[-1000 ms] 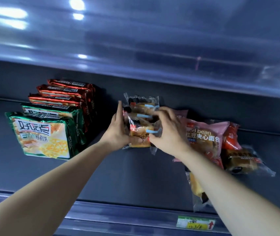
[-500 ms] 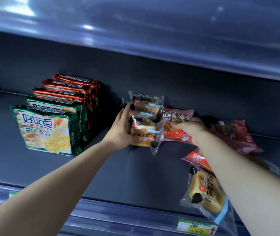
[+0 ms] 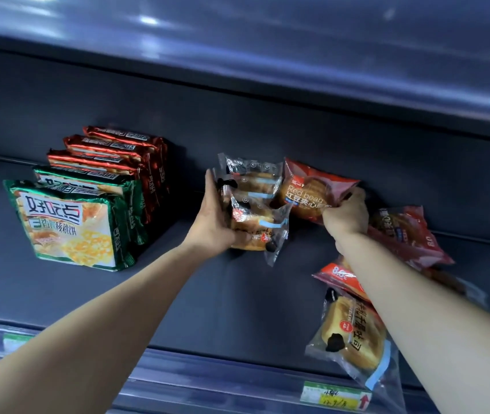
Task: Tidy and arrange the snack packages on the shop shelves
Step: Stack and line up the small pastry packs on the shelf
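Centrally on the shelf, clear bread packs held upright by the left hand, fingers along their side, thumb curled across the front, red bean pack beside them pinched by the right hand, fingers clamped on its edge, biscuit packs lined up leftward.

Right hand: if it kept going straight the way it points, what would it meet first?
The right hand pinches the red bean bread pack; going on, it would likely push that pack into the shelf's back wall, though depth is unclear.
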